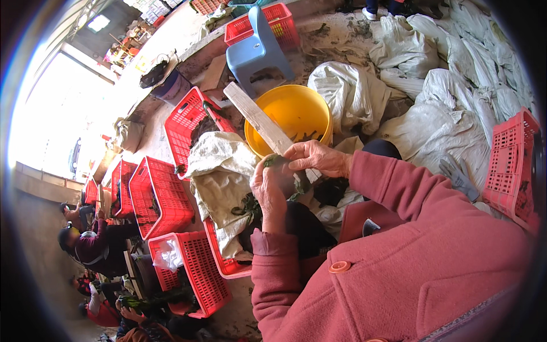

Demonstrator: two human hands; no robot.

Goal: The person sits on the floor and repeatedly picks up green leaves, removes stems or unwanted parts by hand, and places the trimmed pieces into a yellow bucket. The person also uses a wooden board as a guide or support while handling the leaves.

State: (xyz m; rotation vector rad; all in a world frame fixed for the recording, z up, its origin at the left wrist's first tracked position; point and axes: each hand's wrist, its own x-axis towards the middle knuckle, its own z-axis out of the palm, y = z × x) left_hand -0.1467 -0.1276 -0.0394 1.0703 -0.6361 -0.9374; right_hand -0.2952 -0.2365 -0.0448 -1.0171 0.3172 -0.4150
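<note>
My left hand (269, 191) is raised above my lap, its fingers closed on a dark green strip (274, 160) that looks like seaweed. From the other side, my right hand (319, 158) pinches the same strip between thumb and fingers. Part of it is blurred and hidden by the fingers. Just beyond my hands stands a yellow bucket (293, 108) with dark bits inside. A wooden plank (259, 118) lies across its rim. Below my left hand, a dark green leafy clump (248, 208) rests by a whitish woven sack (219, 162).
Red plastic crates stand to the left, including a large crate (162, 196) and a nearer crate (191, 273). A blue plastic chair (256, 51) is beyond the bucket. White sacks (444, 108) pile at right, near a grey glove (458, 176) and red crate (507, 165). Other people sit at far left.
</note>
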